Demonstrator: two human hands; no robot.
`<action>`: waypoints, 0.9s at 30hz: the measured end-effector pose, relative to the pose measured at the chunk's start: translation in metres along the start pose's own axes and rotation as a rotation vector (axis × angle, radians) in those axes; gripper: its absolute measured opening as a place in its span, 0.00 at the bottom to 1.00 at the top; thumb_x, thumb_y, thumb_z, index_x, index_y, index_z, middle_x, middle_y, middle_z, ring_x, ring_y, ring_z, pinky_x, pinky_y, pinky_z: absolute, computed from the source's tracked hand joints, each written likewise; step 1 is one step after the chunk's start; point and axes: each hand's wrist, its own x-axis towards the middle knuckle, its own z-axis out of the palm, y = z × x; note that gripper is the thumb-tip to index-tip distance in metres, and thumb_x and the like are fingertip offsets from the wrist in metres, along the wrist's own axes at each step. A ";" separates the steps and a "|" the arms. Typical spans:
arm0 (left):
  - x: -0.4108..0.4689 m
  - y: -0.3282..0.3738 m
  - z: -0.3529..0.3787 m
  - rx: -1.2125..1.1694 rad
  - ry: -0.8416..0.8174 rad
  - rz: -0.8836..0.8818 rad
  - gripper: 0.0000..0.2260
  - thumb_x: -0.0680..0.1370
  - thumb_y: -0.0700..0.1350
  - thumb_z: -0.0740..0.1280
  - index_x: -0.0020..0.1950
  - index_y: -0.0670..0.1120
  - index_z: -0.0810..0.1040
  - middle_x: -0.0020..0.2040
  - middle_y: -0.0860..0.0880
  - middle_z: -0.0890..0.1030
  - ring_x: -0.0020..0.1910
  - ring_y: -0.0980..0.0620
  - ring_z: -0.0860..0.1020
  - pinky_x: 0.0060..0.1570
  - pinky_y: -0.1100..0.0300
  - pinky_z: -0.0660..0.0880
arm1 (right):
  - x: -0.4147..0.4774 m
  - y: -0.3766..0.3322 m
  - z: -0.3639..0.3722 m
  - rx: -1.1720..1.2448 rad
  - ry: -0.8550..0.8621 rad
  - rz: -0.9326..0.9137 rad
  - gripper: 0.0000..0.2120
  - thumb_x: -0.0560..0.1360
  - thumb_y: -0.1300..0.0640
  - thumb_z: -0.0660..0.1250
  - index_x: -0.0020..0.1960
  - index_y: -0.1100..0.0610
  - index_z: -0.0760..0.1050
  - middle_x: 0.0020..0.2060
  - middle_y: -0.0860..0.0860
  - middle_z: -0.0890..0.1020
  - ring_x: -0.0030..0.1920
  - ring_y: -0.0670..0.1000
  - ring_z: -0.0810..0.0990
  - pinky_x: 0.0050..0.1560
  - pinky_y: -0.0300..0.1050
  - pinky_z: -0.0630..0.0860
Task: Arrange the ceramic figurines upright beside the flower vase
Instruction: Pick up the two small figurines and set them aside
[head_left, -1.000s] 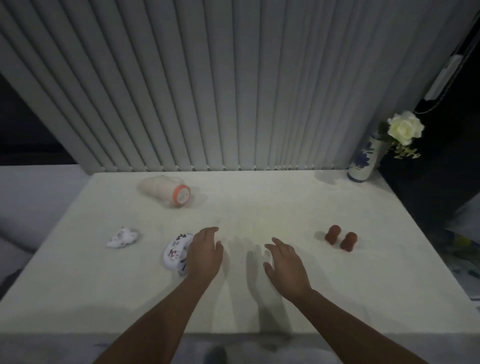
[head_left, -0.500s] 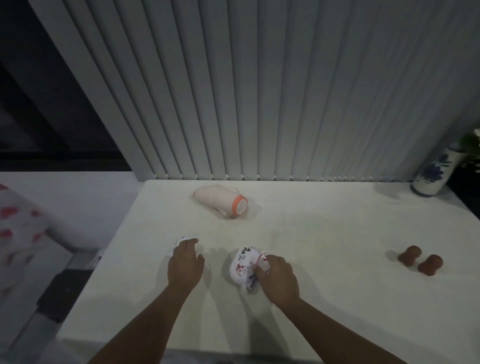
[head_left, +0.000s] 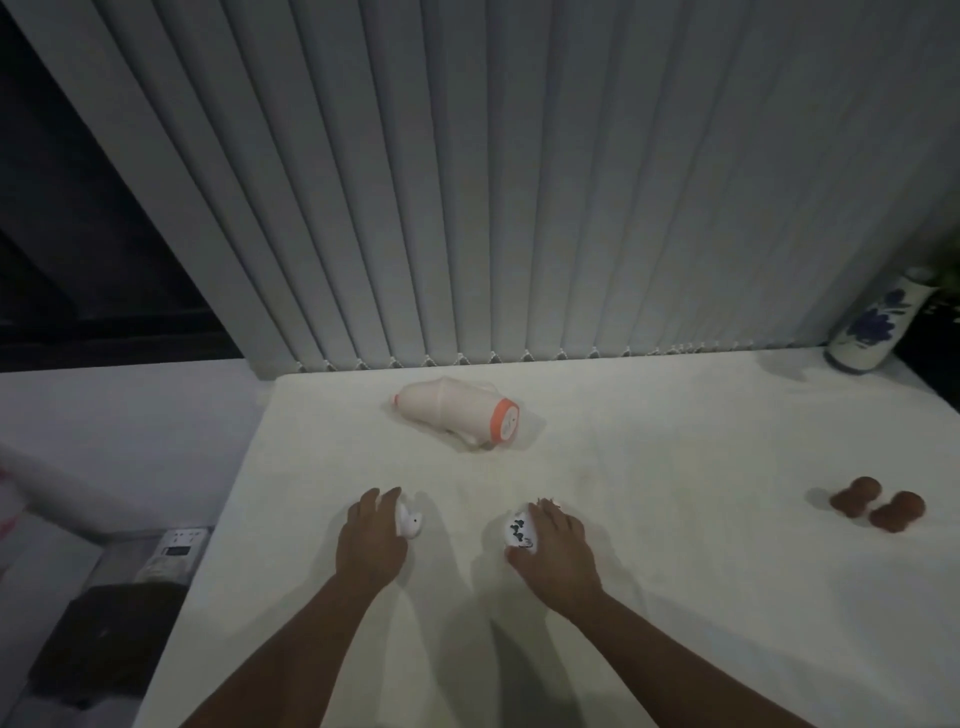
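My left hand (head_left: 370, 540) is closed over a small white figurine (head_left: 410, 521) near the table's left front. My right hand (head_left: 558, 556) grips a white figurine with black marks (head_left: 519, 531); most of it is hidden under my fingers. A larger cream figurine with an orange ring (head_left: 457, 413) lies on its side further back. Two brown figurines (head_left: 878, 505) lie side by side at the right. The blue-and-white flower vase (head_left: 872, 328) stands at the table's far right corner, its flower cut off by the frame edge.
The white table (head_left: 649, 467) backs onto vertical blinds (head_left: 519, 182). Its left edge drops to a lower surface with a white power strip (head_left: 176, 543) and a dark object (head_left: 109, 639).
The view swung left. My left hand left the black-marked figurine and closed on the small white one; my right hand reached over and took hold of the black-marked figurine.
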 end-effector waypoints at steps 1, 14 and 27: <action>0.003 -0.001 0.001 -0.008 -0.024 -0.005 0.26 0.74 0.43 0.66 0.71 0.48 0.67 0.70 0.43 0.68 0.68 0.41 0.67 0.63 0.47 0.70 | 0.000 0.000 0.000 -0.019 -0.009 -0.022 0.35 0.72 0.41 0.59 0.76 0.52 0.57 0.77 0.50 0.59 0.77 0.53 0.53 0.75 0.48 0.55; 0.016 0.001 0.002 -0.021 -0.032 0.039 0.13 0.77 0.52 0.63 0.59 0.48 0.74 0.54 0.43 0.76 0.54 0.40 0.77 0.50 0.50 0.76 | 0.006 -0.013 -0.008 0.000 0.006 0.149 0.53 0.64 0.41 0.76 0.78 0.49 0.48 0.78 0.53 0.52 0.75 0.60 0.55 0.71 0.53 0.61; 0.009 0.001 -0.003 -0.181 -0.009 -0.001 0.21 0.73 0.46 0.68 0.66 0.48 0.72 0.61 0.43 0.74 0.57 0.41 0.76 0.55 0.47 0.75 | 0.005 -0.009 -0.008 0.254 0.019 0.155 0.59 0.57 0.43 0.81 0.77 0.53 0.50 0.69 0.55 0.61 0.69 0.61 0.66 0.68 0.53 0.66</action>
